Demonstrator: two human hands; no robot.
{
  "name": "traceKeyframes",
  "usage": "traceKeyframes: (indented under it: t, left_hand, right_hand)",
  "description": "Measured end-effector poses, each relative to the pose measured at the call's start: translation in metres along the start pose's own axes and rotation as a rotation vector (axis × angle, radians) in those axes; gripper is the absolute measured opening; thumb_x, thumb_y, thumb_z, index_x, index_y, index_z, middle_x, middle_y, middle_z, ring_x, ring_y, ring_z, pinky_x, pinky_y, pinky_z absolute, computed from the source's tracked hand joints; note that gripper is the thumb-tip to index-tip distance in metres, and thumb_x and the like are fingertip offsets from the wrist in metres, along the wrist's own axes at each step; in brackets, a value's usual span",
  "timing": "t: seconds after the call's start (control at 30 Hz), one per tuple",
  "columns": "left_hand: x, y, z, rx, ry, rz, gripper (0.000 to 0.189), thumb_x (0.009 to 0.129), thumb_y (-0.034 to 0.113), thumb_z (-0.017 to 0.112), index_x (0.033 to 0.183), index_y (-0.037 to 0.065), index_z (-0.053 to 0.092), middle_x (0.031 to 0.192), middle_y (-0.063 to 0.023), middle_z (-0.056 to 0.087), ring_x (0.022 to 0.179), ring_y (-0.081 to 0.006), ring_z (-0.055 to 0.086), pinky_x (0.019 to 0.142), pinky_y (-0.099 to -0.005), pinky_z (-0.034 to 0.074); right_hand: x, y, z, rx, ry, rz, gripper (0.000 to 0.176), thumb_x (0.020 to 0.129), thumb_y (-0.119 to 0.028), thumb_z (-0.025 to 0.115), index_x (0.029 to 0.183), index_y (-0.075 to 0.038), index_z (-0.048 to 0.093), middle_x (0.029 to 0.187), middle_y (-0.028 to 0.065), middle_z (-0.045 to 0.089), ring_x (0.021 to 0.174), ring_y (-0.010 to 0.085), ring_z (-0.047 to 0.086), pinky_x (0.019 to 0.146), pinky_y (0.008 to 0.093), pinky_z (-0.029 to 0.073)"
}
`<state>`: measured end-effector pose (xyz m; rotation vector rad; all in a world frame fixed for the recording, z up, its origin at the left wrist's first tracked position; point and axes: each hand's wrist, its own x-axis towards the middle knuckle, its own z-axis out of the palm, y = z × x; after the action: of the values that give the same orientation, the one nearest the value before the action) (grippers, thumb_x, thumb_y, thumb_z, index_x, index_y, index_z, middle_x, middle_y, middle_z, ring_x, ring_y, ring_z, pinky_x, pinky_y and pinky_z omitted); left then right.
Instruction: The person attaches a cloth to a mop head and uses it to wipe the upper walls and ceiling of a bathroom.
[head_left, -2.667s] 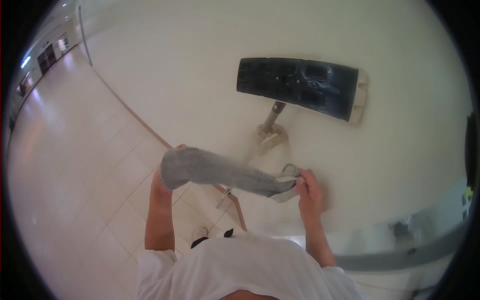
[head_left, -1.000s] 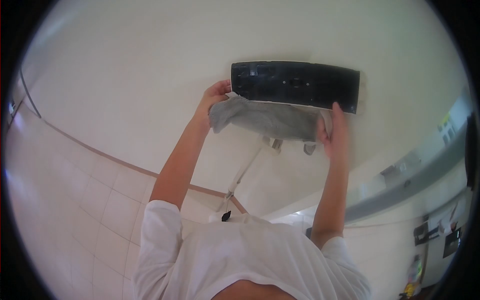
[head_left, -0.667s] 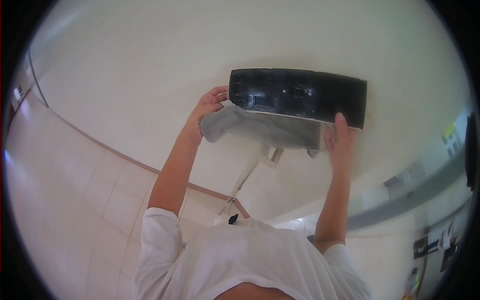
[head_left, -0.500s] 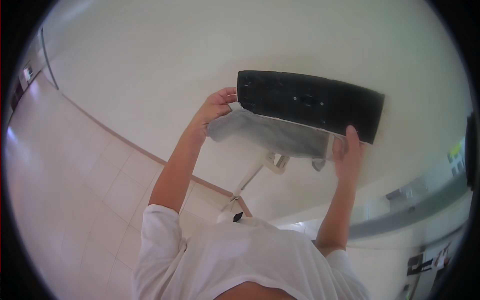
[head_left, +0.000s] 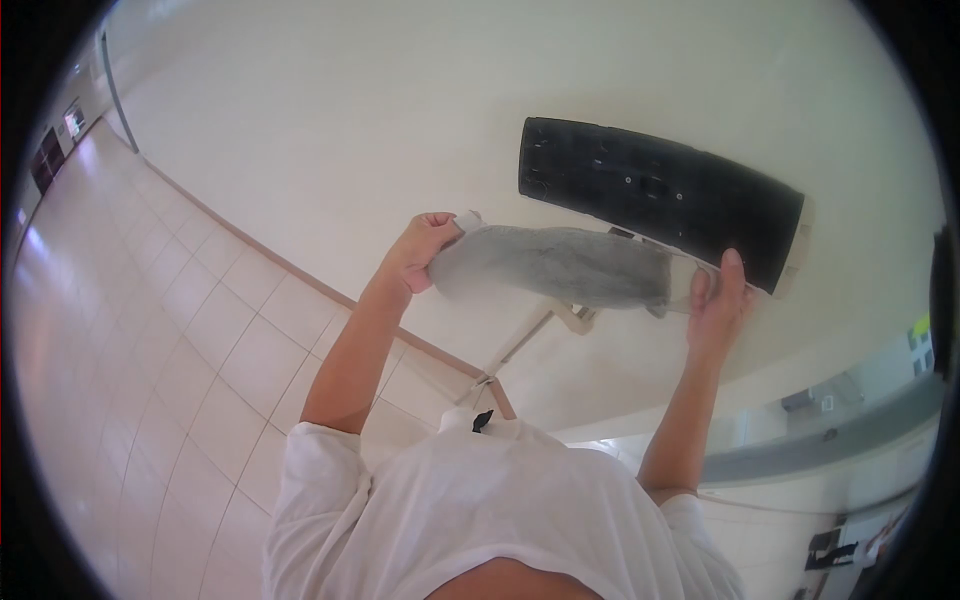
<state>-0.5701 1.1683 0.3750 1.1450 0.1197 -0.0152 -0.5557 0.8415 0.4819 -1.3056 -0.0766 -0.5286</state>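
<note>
My left hand (head_left: 425, 250) is closed on the white left end of a grey cloth pad (head_left: 560, 263), which stretches across to my right hand (head_left: 722, 305). The right hand grips the pad's pale right end, with its thumb raised over the lower edge of a black rectangular panel (head_left: 650, 195). Small screws and scuff marks show on the panel's face, and a pale strip runs along its right side. The pad's left part hangs apart from the panel; on the right the two overlap. From behind the pad, a beige pole-like part (head_left: 525, 340) slants down to the left.
A pale wall (head_left: 330, 130) fills the area ahead, with a brown skirting strip (head_left: 270, 258) at its foot. Light floor tiles (head_left: 200, 400) lie to the left. A grey curved band (head_left: 830, 440) and dark items (head_left: 830, 550) appear at the lower right.
My left hand has moved away from the black panel, drawing the pad's left end down from its edge. The panel and my right hand now appear farther right.
</note>
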Motion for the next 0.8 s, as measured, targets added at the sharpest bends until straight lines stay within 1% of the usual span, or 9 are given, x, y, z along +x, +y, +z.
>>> traceKeyframes:
  t: [0.17,0.43,0.53,0.57,0.63,0.67,0.73,0.77,0.8]
  left_hand:
    - [0.0,0.01,0.03,-0.205,0.059,-0.029,0.014,0.083,0.016,0.064,0.078,0.003,0.062,0.069,-0.003,0.061,0.057,-0.0089,0.057,0.05,-0.0233,0.047]
    - [-0.014,0.022,0.023,-0.19,-0.137,-0.07,0.023,0.089,0.018,0.054,0.096,-0.002,0.063,0.086,-0.0058,0.065,0.073,-0.0096,0.062,0.065,-0.0245,0.051]
    - [-0.027,0.035,0.027,-0.174,-0.072,-0.037,0.024,0.089,0.019,0.055,0.098,-0.002,0.063,0.086,-0.0038,0.064,0.075,-0.008,0.06,0.066,-0.0228,0.05]
    - [-0.026,0.039,0.023,-0.177,-0.063,-0.035,0.024,0.089,0.019,0.055,0.098,-0.002,0.063,0.086,-0.0038,0.064,0.075,-0.008,0.06,0.066,-0.0228,0.05]
    - [-0.018,0.051,0.014,0.023,-0.092,0.035,0.022,0.089,0.019,0.056,0.097,0.0,0.064,0.085,-0.0026,0.064,0.074,-0.0059,0.058,0.063,-0.0211,0.048]
    - [-0.015,0.057,0.01,0.025,-0.082,0.038,0.022,0.089,0.019,0.056,0.097,0.0,0.064,0.085,-0.0026,0.064,0.074,-0.0059,0.058,0.063,-0.0211,0.048]
    - [-0.014,0.067,0.005,0.2,-0.18,0.062,0.018,0.086,0.015,0.058,0.096,0.001,0.065,0.079,-0.0014,0.063,0.07,-0.0044,0.058,0.06,-0.0196,0.046]
    - [-0.015,0.07,0.0,0.207,-0.176,0.067,0.018,0.086,0.015,0.058,0.096,0.001,0.065,0.079,-0.0014,0.063,0.07,-0.0044,0.058,0.06,-0.0196,0.046]
    - [-0.016,0.073,-0.007,0.284,-0.194,0.088,0.017,0.085,0.013,0.06,0.096,0.001,0.065,0.077,-0.0012,0.063,0.067,-0.0048,0.057,0.059,-0.0197,0.045]
  right_hand:
    - [0.006,0.0,-0.003,0.108,0.033,0.002,0.035,0.083,-0.024,0.064,0.058,-0.007,0.047,0.052,-0.001,0.043,0.04,0.0085,0.036,0.037,0.022,0.024]
    - [0.013,0.023,-0.034,0.28,0.041,0.088,0.022,0.077,-0.018,0.069,0.067,-0.008,0.053,0.06,-0.0006,0.047,0.047,0.0095,0.044,0.039,0.0218,0.03]
    - [0.009,0.038,-0.063,0.246,-0.021,0.132,0.037,0.081,-0.017,0.064,0.113,-0.004,0.05,0.103,0.0047,0.053,0.091,0.014,0.051,0.058,0.0269,0.049]
    - [0.021,0.066,-0.083,-0.116,-0.086,-0.219,0.037,0.082,-0.017,0.063,0.114,-0.004,0.05,0.104,0.0056,0.054,0.089,0.015,0.052,0.057,0.0272,0.049]
    - [0.018,0.063,-0.072,-0.475,-0.153,-0.569,0.038,0.082,-0.017,0.061,0.115,-0.004,0.05,0.105,0.0066,0.055,0.088,0.0159,0.053,0.056,0.0275,0.049]
    - [-0.002,0.028,-0.04,-0.068,0.009,-0.21,0.038,0.083,-0.017,0.06,0.116,-0.003,0.049,0.106,0.0078,0.055,0.085,0.0162,0.054,0.054,0.0272,0.049]
    - [-0.008,0.026,-0.04,0.34,0.165,0.161,0.038,0.083,-0.017,0.059,0.117,-0.003,0.048,0.106,0.009,0.056,0.082,0.0164,0.056,0.053,0.0268,0.049]
    - [0.006,0.06,-0.068,-0.042,-0.016,-0.245,0.038,0.083,-0.016,0.058,0.117,-0.002,0.048,0.104,0.0095,0.057,0.079,0.0165,0.057,0.051,0.0259,0.049]
    - [0.008,0.069,-0.075,-0.245,-0.115,-0.439,0.038,0.083,-0.016,0.058,0.117,-0.002,0.048,0.103,0.0097,0.057,0.077,0.0166,0.057,0.05,0.0255,0.049]
